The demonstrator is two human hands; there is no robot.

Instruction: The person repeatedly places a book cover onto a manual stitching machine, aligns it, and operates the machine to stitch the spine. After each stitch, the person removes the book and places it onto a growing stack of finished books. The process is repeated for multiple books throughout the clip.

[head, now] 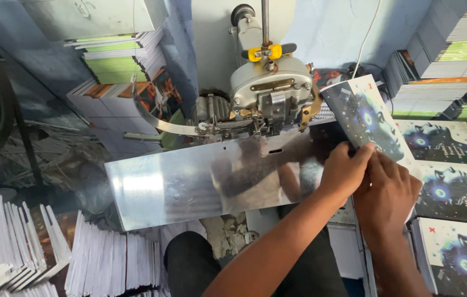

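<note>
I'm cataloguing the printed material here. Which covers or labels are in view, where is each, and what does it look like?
Booklet held by both hands: dark cover, glowing blue eye.
Matching covers laid flat at right.
Green-and-white stacks upper left.
Brass plate on the machine head.

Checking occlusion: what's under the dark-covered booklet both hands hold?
Shiny metal plate lies under the booklet's left edge; left hand and right hand cover its lower part. Beneath there: hidden.

I count two hands, my left hand [345, 171] and right hand [387, 193], one booklet [366, 118] held, one stitching machine [269, 91], one metal plate [189, 184], three covers [445, 142] lying right.
</note>
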